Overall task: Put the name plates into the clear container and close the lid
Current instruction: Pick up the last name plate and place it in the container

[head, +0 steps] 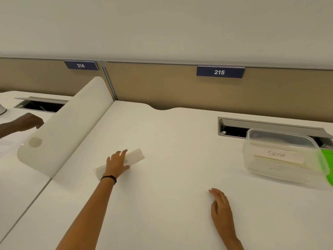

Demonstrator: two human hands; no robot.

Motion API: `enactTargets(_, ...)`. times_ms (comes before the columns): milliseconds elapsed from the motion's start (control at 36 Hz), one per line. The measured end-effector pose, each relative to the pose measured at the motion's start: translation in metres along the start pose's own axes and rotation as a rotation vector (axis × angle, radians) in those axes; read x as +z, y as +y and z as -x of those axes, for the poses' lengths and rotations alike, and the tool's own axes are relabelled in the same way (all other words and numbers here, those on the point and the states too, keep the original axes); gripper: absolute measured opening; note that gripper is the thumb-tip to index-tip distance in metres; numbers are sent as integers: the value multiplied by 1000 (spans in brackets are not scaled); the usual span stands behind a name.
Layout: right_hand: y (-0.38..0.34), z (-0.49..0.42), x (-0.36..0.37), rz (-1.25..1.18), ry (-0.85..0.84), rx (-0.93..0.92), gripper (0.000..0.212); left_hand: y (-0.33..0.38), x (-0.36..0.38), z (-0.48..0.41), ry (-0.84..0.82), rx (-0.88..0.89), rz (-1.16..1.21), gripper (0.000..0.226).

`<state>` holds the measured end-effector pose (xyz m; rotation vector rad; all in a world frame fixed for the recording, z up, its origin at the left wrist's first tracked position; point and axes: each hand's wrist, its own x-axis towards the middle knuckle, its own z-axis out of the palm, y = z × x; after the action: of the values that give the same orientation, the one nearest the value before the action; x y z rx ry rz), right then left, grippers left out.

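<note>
**Figure: pick-up of the stack.** Your left hand (pixel 117 165) grasps the plates (pixel 134 156) across the middle of the stack. The fingers go over the far edge and the thumb is on the near one, likely so the stack lifts as one piece. Your right hand (pixel 220 208) is released, fingers straight, on or just over the desk (pixel 171 138) at 4 o'clock from the stack. It holds nothing and looks free to steady the container (pixel 266 170). That stands well apart at 3 o'clock from the stack, open-topped, with a SIGMA plate (pixel 276 154) already inside. The green lid (pixel 327 165) sits off its right side, apparently kept clear for loading. At 10 o'clock, beyond the divider (pixel 66 127), another person's hand (pixel 29 121) is over the next desk.
</note>
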<state>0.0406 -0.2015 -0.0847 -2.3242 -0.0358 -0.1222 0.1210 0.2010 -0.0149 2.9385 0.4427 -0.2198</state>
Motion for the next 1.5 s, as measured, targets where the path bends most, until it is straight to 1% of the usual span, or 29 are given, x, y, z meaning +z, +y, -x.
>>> enactTargets(56,-1,1,1,21,5,2,46,-7,-4,-6,-117,5,-1,74)
enactTargets(111,-2,1,2,34,4,4,45,-11,-4,-9,-150,22,7,72)
enactTargets(306,-4,0,3,65,13,22,47,-20,3,-8,-40,113,-3,59)
enactTargets(472,-7,2,3,81,53,21,48,-27,1,-8,-11,229,0,55)
enactTargets(806,-12,4,3,98,72,39,49,-22,-2,4,47,483,-73,60)
enactTargets(889,-13,4,3,107,76,28,50,-17,4,6,92,576,-77,61)
enactTargets(1028,-35,5,7,72,31,-29,54,-1,13,11,173,753,-161,75)
enactTargets(1111,-53,6,14,57,-20,-117,56,17,17,15,202,871,-244,75)
enactTargets(1194,-63,3,21,89,-97,-234,59,34,25,21,219,972,-277,72)
enactTargets(1361,-79,-11,20,236,-221,-412,73,73,31,43,260,1130,-240,68)
enactTargets(1500,-74,-17,10,399,-212,-492,83,104,28,63,281,1210,-221,66)
